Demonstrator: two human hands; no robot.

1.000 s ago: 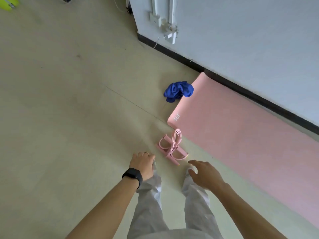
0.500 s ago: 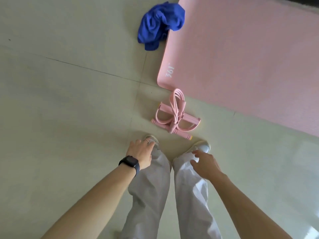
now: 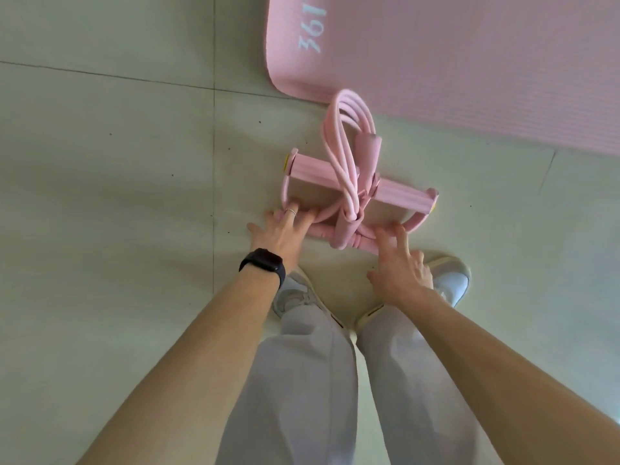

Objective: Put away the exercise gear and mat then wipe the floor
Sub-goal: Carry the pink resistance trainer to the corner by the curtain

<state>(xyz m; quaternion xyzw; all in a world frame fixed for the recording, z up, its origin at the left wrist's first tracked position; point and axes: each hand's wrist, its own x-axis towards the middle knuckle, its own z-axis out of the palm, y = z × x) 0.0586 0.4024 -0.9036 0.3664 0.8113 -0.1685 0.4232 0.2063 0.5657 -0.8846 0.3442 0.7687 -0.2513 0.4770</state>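
A pink pedal resistance puller with foam bars and looped tubes lies on the floor right in front of my feet. My left hand, with a black watch on its wrist and a ring, reaches down and its spread fingers touch the left end of the near bar and foot loop. My right hand touches the right part of the same near bar with extended fingers. Neither hand has curled round it. The pink exercise mat lies flat just beyond the puller, white lettering near its corner.
Pale tiled floor stretches to the left and right. My light shoes stand directly behind the puller, and my grey trouser legs fill the bottom middle of the view.
I have bent down much closer to the floor. Both hands moved forward from above my shoes onto the puller's near bar. The blue cloth has left the view.
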